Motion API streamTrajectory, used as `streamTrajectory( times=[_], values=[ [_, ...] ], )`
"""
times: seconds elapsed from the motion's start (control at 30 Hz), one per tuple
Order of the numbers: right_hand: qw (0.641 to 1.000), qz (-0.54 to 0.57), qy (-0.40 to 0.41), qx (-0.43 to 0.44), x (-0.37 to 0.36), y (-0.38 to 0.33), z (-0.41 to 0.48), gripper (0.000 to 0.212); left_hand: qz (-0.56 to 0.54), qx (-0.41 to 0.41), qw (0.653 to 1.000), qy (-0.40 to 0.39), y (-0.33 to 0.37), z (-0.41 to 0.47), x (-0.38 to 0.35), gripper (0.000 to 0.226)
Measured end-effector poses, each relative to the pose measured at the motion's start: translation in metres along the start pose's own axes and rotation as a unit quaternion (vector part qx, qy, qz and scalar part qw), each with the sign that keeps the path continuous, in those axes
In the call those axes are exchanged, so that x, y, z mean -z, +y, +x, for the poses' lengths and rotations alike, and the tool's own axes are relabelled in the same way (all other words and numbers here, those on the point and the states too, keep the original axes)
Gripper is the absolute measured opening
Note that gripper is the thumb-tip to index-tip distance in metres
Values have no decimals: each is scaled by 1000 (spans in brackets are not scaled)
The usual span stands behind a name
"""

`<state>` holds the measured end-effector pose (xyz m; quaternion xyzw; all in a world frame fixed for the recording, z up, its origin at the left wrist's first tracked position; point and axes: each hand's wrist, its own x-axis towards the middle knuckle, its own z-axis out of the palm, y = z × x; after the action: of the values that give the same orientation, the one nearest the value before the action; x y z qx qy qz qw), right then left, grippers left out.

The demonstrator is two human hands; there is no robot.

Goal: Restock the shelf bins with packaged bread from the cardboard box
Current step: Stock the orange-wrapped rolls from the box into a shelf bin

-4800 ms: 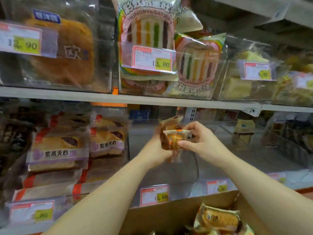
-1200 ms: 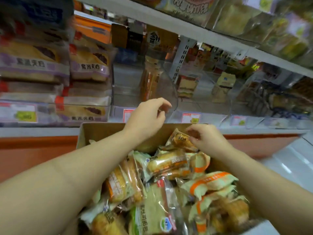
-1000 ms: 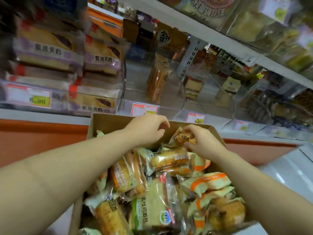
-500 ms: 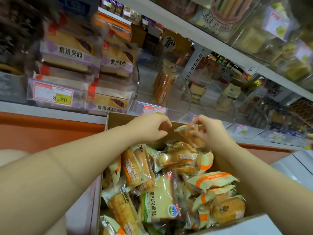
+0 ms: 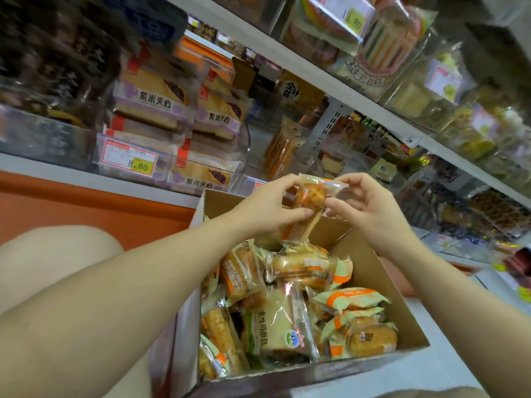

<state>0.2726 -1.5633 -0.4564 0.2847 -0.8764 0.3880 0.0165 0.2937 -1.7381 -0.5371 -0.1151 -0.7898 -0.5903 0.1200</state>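
A small clear-wrapped bread packet [image 5: 311, 196] hangs above the far end of the cardboard box [image 5: 370, 356]. My left hand [image 5: 271, 206] pinches its left side and my right hand [image 5: 365, 205] pinches its right edge. The box below holds several wrapped breads in green-and-orange and clear packs. Behind my hands stands a clear shelf bin [image 5: 309, 160] with one upright bread packet [image 5: 283, 149] inside.
Left of that bin, another clear bin [image 5: 172, 173] is stacked with sandwich-bread packs, with an 8.80 price tag on its front. The upper shelf [image 5: 330, 79] carries bins of rainbow cake and other pastries. More bins run along the lower shelf to the right. My knee [image 5: 57, 254] is at left.
Both hands rose out of the box with the small packet. My left hand, empty before, now holds it together with the right. The view tilted upward toward the shelves.
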Motion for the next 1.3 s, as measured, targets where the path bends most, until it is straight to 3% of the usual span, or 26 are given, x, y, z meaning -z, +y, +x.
streamTrajectory(
  times=[0.1,0.17,0.23,0.3,0.4,0.5,0.6,0.67,0.8,0.97,1.13,1.3],
  values=[
    [980,-182,-58,-56,3,28,3,46,14,12,1000,15,-1,4,7,39],
    [915,-357,-154,-105,3,58,2,54,33,14,999,22,-5,7,13,34],
    [848,-449,-247,-133,-2,88,-3,56,43,13,999,23,-5,10,16,32],
    [830,-454,-277,-168,-10,106,-8,53,54,8,998,24,-3,15,16,36],
    [838,-450,-250,-181,-21,114,-6,44,64,2,998,27,1,21,14,47],
    [845,-479,-173,-162,-18,111,-1,37,58,5,998,30,0,23,11,50],
    [857,-484,-112,-137,-5,94,1,16,65,14,997,33,-4,23,7,48],
    [872,-463,-116,-113,4,77,2,16,70,21,997,36,-6,23,5,48],
    [894,-412,-149,-90,15,42,6,41,80,34,995,38,-10,22,7,50],
    [919,-355,-154,-75,23,15,10,52,84,44,995,21,-12,19,7,51],
    [949,-255,-181,-41,26,-10,14,43,41,55,997,-42,-8,18,8,49],
    [961,-228,-157,-13,22,-24,14,32,-61,81,990,-100,-7,17,7,41]
  ],
)
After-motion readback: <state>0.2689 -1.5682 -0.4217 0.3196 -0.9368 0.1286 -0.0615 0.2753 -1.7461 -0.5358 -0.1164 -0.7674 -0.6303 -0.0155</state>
